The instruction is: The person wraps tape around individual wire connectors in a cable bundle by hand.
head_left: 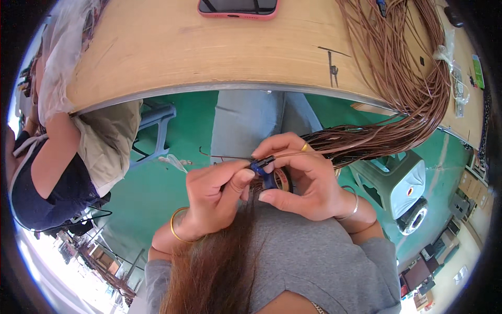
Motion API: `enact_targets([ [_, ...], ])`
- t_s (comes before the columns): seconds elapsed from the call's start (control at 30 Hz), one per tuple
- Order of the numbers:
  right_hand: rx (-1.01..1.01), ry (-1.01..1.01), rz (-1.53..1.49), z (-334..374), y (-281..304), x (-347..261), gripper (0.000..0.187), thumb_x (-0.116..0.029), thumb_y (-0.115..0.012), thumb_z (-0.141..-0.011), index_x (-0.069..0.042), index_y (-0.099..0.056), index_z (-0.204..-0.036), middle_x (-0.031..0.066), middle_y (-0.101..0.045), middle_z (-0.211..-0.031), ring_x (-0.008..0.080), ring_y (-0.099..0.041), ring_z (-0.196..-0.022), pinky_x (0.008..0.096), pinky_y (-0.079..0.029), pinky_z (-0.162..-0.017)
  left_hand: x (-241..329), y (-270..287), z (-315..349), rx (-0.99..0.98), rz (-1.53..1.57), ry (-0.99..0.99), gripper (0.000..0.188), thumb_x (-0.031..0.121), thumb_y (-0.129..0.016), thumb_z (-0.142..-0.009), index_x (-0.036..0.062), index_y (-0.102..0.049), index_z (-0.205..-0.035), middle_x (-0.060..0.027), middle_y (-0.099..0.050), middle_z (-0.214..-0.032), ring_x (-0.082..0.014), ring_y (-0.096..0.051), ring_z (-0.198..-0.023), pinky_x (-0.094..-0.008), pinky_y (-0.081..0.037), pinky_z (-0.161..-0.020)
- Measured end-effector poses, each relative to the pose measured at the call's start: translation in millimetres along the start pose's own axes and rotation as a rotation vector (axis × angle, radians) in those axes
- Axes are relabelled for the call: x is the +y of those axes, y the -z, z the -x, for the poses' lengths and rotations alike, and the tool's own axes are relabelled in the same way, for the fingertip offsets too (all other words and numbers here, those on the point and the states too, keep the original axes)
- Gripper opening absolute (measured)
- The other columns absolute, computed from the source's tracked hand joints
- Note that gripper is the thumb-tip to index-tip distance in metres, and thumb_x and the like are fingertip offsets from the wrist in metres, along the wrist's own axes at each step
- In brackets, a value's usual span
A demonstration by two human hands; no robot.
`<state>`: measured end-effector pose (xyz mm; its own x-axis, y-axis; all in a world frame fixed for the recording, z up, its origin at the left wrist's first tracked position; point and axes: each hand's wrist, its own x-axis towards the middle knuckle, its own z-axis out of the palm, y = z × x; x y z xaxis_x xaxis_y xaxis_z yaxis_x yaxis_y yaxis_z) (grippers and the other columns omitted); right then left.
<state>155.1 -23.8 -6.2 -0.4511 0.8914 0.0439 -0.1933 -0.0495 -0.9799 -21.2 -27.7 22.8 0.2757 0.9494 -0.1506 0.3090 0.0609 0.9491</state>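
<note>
My left hand (212, 193) is closed in a pinch at a small black connector (266, 160) with blue tape (257, 167) around its left end. My right hand (311, 183) curls around a roll of blue tape (269, 180), whose inner ring faces right. Its thumb is at the roll's lower edge, and its index finger reaches over the connector. A brown wire (295, 153) runs from the connector's right side across my right fingers. Another thin dark wire end (214, 155) sticks out to the left above my left hand. My fingertips partly hide the connector.
A thick bundle of brown wires (418, 115) hangs over the table's right edge. On the table (209, 57) lies a red-cased phone (238, 9). Another person's arm (63, 138) is at the left. A grey-green stool (389, 183) stands below right, a blue-grey stool (157, 128) at left.
</note>
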Motion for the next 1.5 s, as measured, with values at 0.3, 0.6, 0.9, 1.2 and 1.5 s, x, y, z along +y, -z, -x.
enact_targets([
  [0.3,0.031,-0.018,-0.015,7.1,1.8,4.1,0.029,-0.002,-0.066,-0.068,0.002,-0.052,-0.092,0.0169,-0.044,-0.108,0.0204,-0.046,-0.096,0.0306,-0.038,-0.083,0.8,-4.1,-3.9,-0.064,-0.059,-0.081,0.01,0.001,-0.054,-0.08,-0.0035,-0.058,-0.087,-0.0104,-0.059,-0.063,-0.0178,-0.058,-0.053,-0.0239,-0.044,-0.047],
  [0.6,0.034,-0.186,-0.045,7.7,0.3,-7.7,0.027,0.0,-0.06,-0.074,0.002,-0.05,-0.099,0.0122,-0.045,-0.104,0.0151,-0.046,-0.093,0.0257,-0.039,-0.08,3.2,-8.9,0.1,0.034,-0.475,-0.327,0.024,-0.001,-0.062,-0.069,-0.0019,-0.059,-0.093,-0.0123,-0.059,-0.066,-0.0232,-0.059,-0.056,-0.029,-0.046,-0.048],
  [0.9,0.119,-0.098,0.051,7.5,-2.1,-5.6,0.024,0.0,-0.059,-0.074,0.001,-0.051,-0.097,0.0133,-0.046,-0.104,0.0171,-0.048,-0.093,0.0276,-0.04,-0.08,1.4,-10.5,-2.6,0.062,-0.63,-0.467,0.026,-0.001,-0.062,-0.068,-0.0021,-0.058,-0.093,-0.0104,-0.06,-0.069,-0.0175,-0.054,-0.052,-0.0255,-0.045,-0.046],
  [1.2,0.058,0.082,0.211,5.3,8.0,-2.9,0.027,-0.001,-0.064,-0.07,0.001,-0.055,-0.095,0.0151,-0.05,-0.103,0.0224,-0.052,-0.093,0.0301,-0.043,-0.079,2.1,16.7,-33.9,-0.626,0.473,0.489,0.027,0.021,-0.049,-0.086,-0.0039,-0.057,-0.081,-0.0056,-0.057,-0.063,-0.008,-0.047,-0.051,-0.0191,-0.035,-0.046],
  [1.5,-0.09,-0.129,0.158,8.1,12.8,-20.4,0.051,-0.008,-0.071,-0.064,0.001,-0.048,-0.109,0.0129,-0.048,-0.106,0.0155,-0.051,-0.089,0.0235,-0.047,-0.066,-0.8,0.8,-9.8,-0.276,0.232,0.146,0.018,0.012,-0.052,-0.084,-0.0039,-0.059,-0.082,-0.0054,-0.057,-0.058,-0.0099,-0.053,-0.049,-0.0225,-0.041,-0.044],
])
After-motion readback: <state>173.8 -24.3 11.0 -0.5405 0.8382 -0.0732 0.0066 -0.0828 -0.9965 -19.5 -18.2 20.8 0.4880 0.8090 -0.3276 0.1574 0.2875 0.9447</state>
